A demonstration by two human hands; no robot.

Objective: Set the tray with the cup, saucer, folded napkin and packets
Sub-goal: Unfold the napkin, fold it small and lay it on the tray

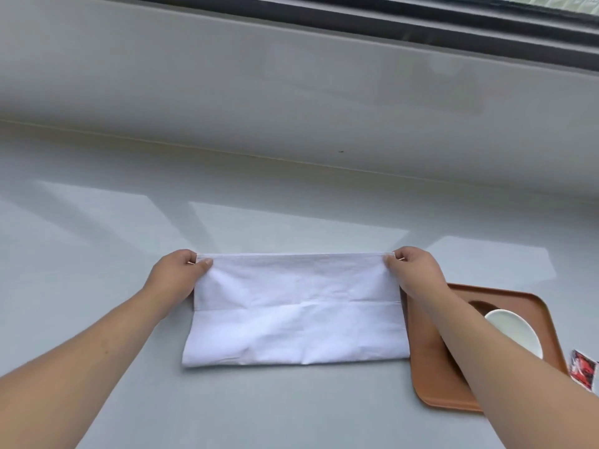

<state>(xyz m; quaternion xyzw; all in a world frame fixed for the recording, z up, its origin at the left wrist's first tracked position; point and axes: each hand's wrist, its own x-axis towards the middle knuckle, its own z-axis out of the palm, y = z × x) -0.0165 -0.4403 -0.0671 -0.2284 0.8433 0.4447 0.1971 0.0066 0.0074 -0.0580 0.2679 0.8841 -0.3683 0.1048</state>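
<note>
Both forearms reach in from 6 o'clock, right forearm crossing over the brown tray [434, 380] at 4 o'clock and hiding part of its floor; white saucer [515, 332] sits on the tray, half covered by that forearm; cup can't be made out; red-and-white packet [583, 369] lies on the counter just beside the tray's right rim, cut off by the frame edge, print too blurred to read; white napkin [295, 311] lies at centre, folded once into a long band, fold edge near, a crease line running across its middle, right end touching or just overlapping the tray's left rim; left hand [176, 275] at 9 o'clock of the napkin pinches the far-left corner between thumb and fingers, closed on the cloth; right hand [416, 270] at 3 o'clock pinches the far-right corner the same way; far edge pulled straight between them, slightly lifted; surface is a glossy pale grey counter [97, 270] with window reflections; beyond at 12 o'clock a caulk seam, then a grey upstand or sill [227, 76]; dark window frame [421, 21] along the top edge.
</note>
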